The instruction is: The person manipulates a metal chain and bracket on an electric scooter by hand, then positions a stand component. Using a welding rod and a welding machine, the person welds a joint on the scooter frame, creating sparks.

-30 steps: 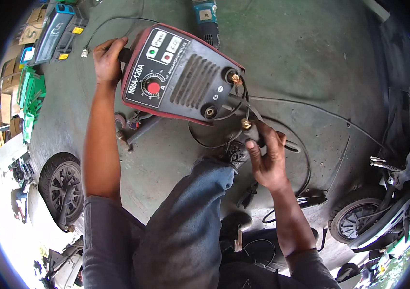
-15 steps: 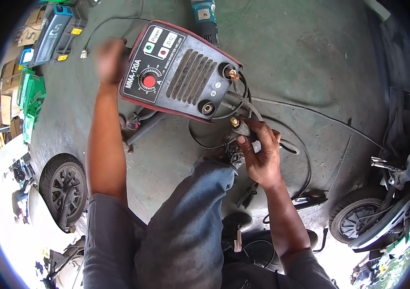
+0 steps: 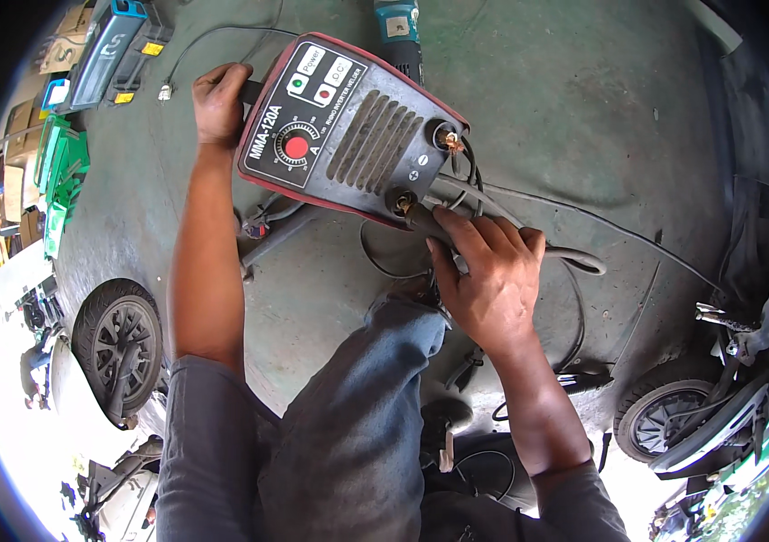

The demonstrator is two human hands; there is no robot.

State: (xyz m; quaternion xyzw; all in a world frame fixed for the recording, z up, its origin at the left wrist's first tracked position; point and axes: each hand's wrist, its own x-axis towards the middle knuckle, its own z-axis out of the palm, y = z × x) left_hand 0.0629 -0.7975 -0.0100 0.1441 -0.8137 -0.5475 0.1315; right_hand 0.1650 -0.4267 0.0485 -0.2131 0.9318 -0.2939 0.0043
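Note:
A red-edged welding machine (image 3: 353,126) with a grey front panel, a red dial and slanted vents hangs tilted before me. My left hand (image 3: 222,101) is closed round the dark carrying handle (image 3: 252,92) on its left side. My right hand (image 3: 491,275) grips a dark cable connector (image 3: 428,222), its tip at the lower round socket (image 3: 400,200). How deep the tip sits cannot be seen. In the upper socket (image 3: 444,135), bare copper strands show. Grey cable (image 3: 574,257) loops out beside my right hand.
A teal power tool (image 3: 398,32) lies behind the welding machine. Cables trail over the green floor (image 3: 574,108). Wheels stand at the left (image 3: 120,348) and right (image 3: 669,415). Blue-black cases (image 3: 109,54) and green bins (image 3: 61,167) line the far left. My bent knee (image 3: 403,330) is below.
My right hand has moved up and left, bringing the connector from apart to the lower socket. The welding machine and my left hand have shifted slightly right.

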